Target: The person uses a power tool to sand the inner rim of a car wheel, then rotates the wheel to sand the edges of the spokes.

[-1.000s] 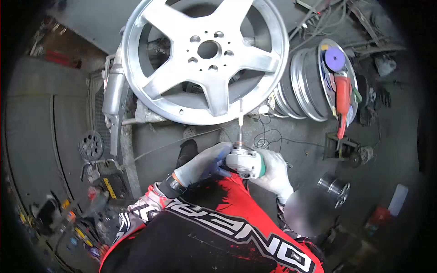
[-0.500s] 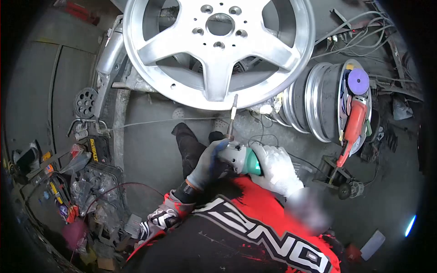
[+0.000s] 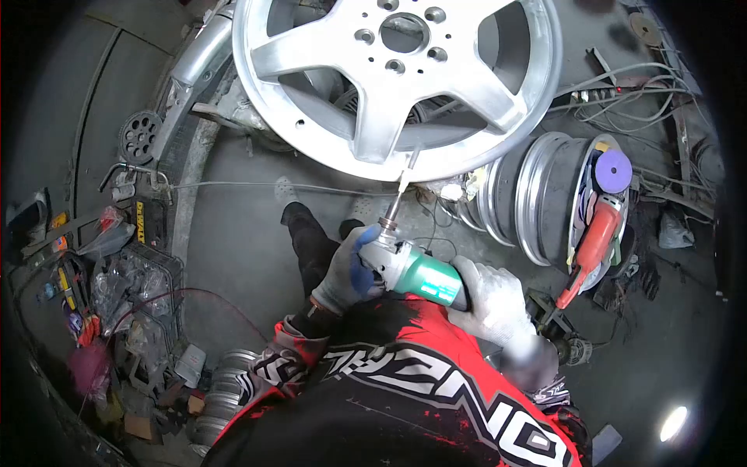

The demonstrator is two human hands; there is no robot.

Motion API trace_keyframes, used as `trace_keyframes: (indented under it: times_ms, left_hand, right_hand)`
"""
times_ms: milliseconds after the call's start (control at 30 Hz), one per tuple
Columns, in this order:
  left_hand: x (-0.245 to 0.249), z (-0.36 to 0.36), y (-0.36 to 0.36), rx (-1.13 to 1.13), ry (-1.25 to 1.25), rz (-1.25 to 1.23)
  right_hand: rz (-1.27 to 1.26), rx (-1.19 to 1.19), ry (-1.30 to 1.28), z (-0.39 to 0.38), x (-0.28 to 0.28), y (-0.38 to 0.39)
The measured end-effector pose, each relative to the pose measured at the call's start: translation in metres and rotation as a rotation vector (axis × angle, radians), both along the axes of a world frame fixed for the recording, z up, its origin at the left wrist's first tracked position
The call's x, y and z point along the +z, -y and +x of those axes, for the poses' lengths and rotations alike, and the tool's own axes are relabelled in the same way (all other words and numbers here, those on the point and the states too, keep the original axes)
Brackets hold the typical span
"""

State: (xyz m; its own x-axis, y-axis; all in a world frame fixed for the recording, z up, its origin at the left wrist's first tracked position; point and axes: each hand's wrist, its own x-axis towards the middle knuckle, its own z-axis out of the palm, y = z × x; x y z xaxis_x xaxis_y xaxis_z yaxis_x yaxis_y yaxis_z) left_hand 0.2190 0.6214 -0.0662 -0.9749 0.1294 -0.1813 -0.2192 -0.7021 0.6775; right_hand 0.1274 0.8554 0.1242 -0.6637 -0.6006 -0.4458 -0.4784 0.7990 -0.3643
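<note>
A green and silver angle grinder with a long thin spindle attachment is held across my front in both hands. My left hand, in a grey and blue glove, is closed around its metal head. My right hand, in a whitish glove, wraps the rear of the green body. Beyond them lies a large silver alloy wheel, its broad spokes facing up. The attachment's pale tip overlaps the wheel's near rim, close to the end of one spoke.
More wheel rims lie on their sides at the right, with a red power tool and a purple pad on them. Grey cables loop behind. Plastic bags and clutter fill the left, and stacked rims stand lower left.
My view has shifted, so the wheel sits further right and higher. More of the grinder's green body shows, and my right hand appears further right and lower. Both hands keep their hold.
</note>
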Motion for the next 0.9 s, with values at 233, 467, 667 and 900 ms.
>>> trace_keyframes:
  times_ms: [233, 467, 667, 900]
  left_hand:
    - [0.037, -0.023, 0.005, -0.043, 0.775, 0.213]
    - [0.011, -0.012, -0.003, 0.254, -0.281, -0.853]
    - [0.027, -0.017, 0.011, 0.195, -0.319, -1.086]
    - [0.006, -0.003, 0.01, 0.077, -0.193, -1.027]
  right_hand:
    - [0.027, -0.024, 0.011, -0.01, 0.0, -0.001]
    - [-0.102, -0.112, 0.073, -0.011, -0.009, -0.002]
    - [-0.046, -0.079, 0.067, -0.015, -0.008, 0.001]
    - [-0.056, -0.071, 0.095, -0.014, -0.017, 0.003]
